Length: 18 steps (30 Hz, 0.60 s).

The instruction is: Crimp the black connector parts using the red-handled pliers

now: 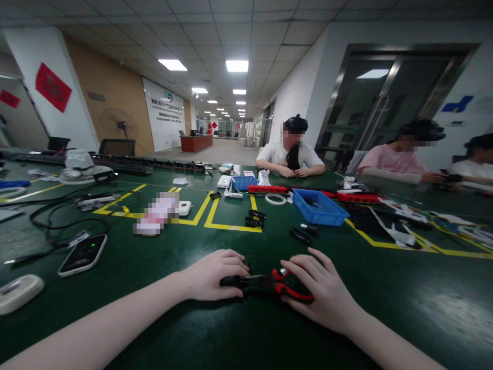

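Note:
Red-handled pliers (295, 294) lie low over the green table, jaws pointing left. My right hand (323, 288) is closed around their handles, which are spread somewhat apart. At the jaw end, my left hand (215, 275) grips a small black part (231, 281), mostly covered by the fingers. The jaws reach up to this part; whether they bite on it I cannot tell. Beyond my right hand lie a long black piece (300, 236) and a shorter black piece (309, 228). Several small black parts (254, 222) rest near a yellow tape corner.
A blue bin (319, 208) stands ahead to the right, a smaller blue bin (244, 183) farther back. On the left are a phone-like device (83, 254), a white rounded object (20, 293) and black cables (46, 223). A person (291, 151) sits opposite; others sit right.

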{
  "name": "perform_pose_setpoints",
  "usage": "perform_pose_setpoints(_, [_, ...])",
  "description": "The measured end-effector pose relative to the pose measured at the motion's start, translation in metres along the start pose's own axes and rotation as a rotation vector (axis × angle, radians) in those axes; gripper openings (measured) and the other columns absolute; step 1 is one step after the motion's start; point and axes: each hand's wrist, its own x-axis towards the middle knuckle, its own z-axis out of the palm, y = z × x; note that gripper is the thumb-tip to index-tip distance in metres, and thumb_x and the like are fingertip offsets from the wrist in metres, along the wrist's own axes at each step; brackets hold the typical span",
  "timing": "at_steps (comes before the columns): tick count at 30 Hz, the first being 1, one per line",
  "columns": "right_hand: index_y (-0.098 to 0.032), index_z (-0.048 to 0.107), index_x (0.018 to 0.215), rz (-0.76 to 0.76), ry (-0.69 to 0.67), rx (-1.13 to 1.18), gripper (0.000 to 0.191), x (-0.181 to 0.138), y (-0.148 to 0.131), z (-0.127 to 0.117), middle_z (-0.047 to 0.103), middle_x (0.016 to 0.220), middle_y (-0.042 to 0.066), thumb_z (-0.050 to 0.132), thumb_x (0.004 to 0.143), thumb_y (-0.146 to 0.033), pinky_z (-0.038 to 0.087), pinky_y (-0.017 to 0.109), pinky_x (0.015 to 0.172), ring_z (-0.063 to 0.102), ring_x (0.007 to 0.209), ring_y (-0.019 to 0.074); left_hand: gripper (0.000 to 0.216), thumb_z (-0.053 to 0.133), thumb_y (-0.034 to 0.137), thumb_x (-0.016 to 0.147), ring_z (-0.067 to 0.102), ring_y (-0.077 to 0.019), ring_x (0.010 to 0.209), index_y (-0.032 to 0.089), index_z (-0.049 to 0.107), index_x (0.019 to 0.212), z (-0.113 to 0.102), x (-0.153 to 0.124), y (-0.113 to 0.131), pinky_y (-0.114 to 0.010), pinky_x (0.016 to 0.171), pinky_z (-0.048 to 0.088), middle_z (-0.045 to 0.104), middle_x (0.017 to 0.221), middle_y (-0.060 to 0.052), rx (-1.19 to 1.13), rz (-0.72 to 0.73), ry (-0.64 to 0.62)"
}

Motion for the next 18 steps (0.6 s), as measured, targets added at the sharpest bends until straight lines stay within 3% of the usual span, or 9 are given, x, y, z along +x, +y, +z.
perform_pose_setpoints(12, [-0.018,0.06,0.128,-0.016,0.025,-0.015,0.043,-0.002,0.0,0.002,0.07,0.112,0.01,0.061,0.091,-0.04,0.032,0.049,0.109,0.064,0.105,0.0254,0.033,0.072,0.033,0.088,0.056,-0.0257,0.125,0.022,0.065,0.119,-0.001,0.001,0.002,-0.04,0.106,0.047,0.069,0.123,-0.006,-0.005,-0.009,0.01])
perform_pose_setpoints(18, [-0.014,0.059,0.126,-0.056,-0.013,-0.057,0.046,0.005,-0.002,-0.007,0.07,0.109,0.013,0.066,0.087,-0.038,0.046,0.041,0.089,0.064,0.097,0.025,0.032,0.07,0.032,0.089,0.056,-0.0267,0.124,0.021,0.064,0.118,-0.001,0.001,0.002,-0.041,0.106,0.046,0.069,0.123,-0.007,0.001,-0.004,0.008])
